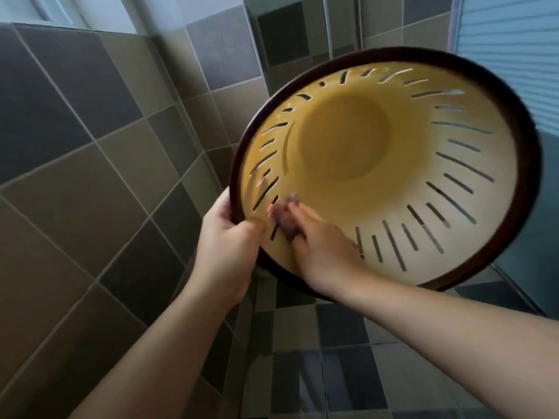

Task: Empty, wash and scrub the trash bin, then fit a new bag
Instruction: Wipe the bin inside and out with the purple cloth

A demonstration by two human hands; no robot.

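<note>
The trash bin (387, 170) is held up in the air, tilted so that its open mouth faces the camera, in front of the tiled wall (90, 164) of a bathroom. It is empty inside: only the yellow bottom and the slotted cream wall are seen, and no bag is fitted.

The step in hand is judged to be the scrubbing of the inside. The dark rim (302, 77) is gripped at about 8 o'clock by the left hand (225, 252), with the thumb curled over the edge and the other fingers hidden behind the bin. The right hand (317, 246) is reached into the bin, also near 8 o'clock of the mouth. Its fingers (299, 214) are stretched and kept together, and a small purplish thing (286, 220) is pressed by them against the inner wall. This thing is blurred; it may be a cloth or a sponge, but it cannot be told for certain.

For the next move, a firm hold on the rim is called for, while the bin is turned step by step so that each part of the wall is brought under the rubbing hand. The slots could catch the fingers, so care is needed there. Rinsing and the new bag are not yet done.

Counted: one bin, one rubbing thing, two hands, no bag. The slots are many, in one ring.
</note>
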